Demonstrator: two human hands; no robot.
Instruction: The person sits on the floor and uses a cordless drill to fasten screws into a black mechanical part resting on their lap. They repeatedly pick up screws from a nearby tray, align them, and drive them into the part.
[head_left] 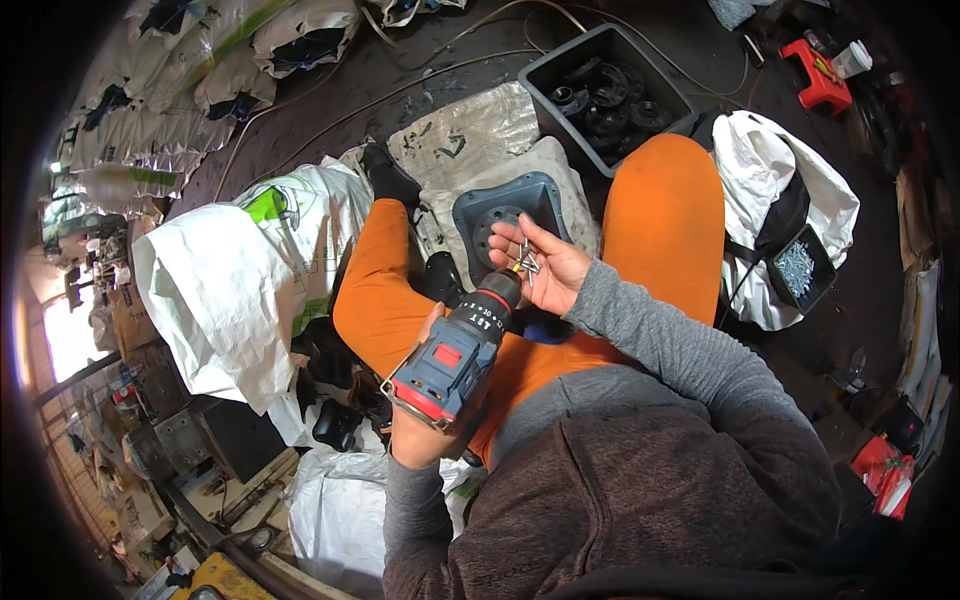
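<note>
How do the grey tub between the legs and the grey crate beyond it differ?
The tub is smaller; the crate is larger. The tub has a wavy rim, the crate a straight-sided one. The tub shows a holed disc inside; the crate holds black parts. Both are grey and open-topped.

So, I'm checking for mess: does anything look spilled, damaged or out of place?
Dark patches mark the pale sack just beyond the smaller grey tub, odd against such a light surface; whether they're scraps or tears, I can't tell.
</note>
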